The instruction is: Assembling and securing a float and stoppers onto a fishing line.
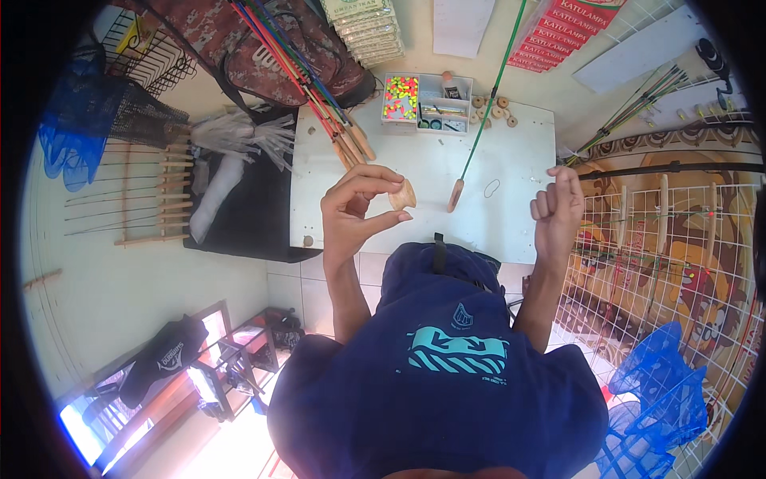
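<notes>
Left hand [351, 209]: raised over the near left part of the table, thumb and fingers pinching a small wooden spool.
Wooden spool [402, 196]: pale, held in the air at the left fingertips, left of the green rod's handle.
Right hand [557, 206]: raised at the table's right edge, fingers curled toward the palm; cannot tell whether something thin is pinched there.
Table [511, 231]: white top, in front of the person.
Green rod [487, 108]: slanting up and away; its wooden handle [456, 196] sits between the two hands, nearer the left.
Loop [491, 188]: thin and dark, on the tabletop, right of that handle.
Tray [471, 120]: pale, divided, at the far edge; bright beads [400, 99] in its left section, a small bottle [452, 91] in the right part.
Other spools [499, 112]: loose wooden group just right of the tray.
Rod bundle [291, 68]: several colours, wooden grips at the lower end, over the table's far left part.
Bag [267, 68]: camouflage pattern, behind the bundle.
Right wall: white wire grid [678, 267], with blue netting [662, 375] low down.
</notes>
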`<state>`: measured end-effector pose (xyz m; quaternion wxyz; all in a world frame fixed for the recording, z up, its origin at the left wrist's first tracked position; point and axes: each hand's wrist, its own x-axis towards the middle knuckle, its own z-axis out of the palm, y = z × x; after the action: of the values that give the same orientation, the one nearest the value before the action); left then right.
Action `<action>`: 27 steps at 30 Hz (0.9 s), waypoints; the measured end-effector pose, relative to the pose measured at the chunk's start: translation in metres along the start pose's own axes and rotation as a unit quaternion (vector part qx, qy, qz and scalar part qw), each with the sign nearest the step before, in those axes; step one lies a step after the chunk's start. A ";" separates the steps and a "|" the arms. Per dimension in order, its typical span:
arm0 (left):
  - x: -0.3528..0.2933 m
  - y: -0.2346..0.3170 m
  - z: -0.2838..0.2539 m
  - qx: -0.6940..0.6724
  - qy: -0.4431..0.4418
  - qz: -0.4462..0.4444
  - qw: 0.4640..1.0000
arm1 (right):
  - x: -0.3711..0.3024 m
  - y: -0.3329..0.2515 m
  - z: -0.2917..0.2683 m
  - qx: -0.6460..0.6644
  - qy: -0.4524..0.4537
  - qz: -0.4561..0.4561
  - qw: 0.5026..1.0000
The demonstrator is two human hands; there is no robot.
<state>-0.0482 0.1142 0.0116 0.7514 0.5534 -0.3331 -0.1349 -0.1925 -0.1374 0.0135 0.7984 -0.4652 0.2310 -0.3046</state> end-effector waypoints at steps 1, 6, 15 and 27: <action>-0.001 0.000 -0.001 0.005 0.002 -0.001 1.000 | 0.001 -0.002 -0.001 0.008 0.034 -0.006 0.999; -0.001 0.000 -0.001 0.002 0.007 0.001 1.000 | 0.014 -0.013 -0.027 0.049 0.122 -0.083 0.988; -0.003 0.003 -0.001 0.039 0.010 -0.004 0.999 | 0.050 -0.017 -0.106 -0.220 0.369 -0.205 0.879; 0.000 0.004 0.009 0.038 -0.003 -0.009 0.999 | 0.024 0.007 -0.027 -0.634 0.169 -0.326 0.680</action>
<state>-0.0544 0.1090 0.0165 0.7280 0.5838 -0.3350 -0.1301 -0.1909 -0.1681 -0.0070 0.1095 -0.8469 0.3334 -0.3996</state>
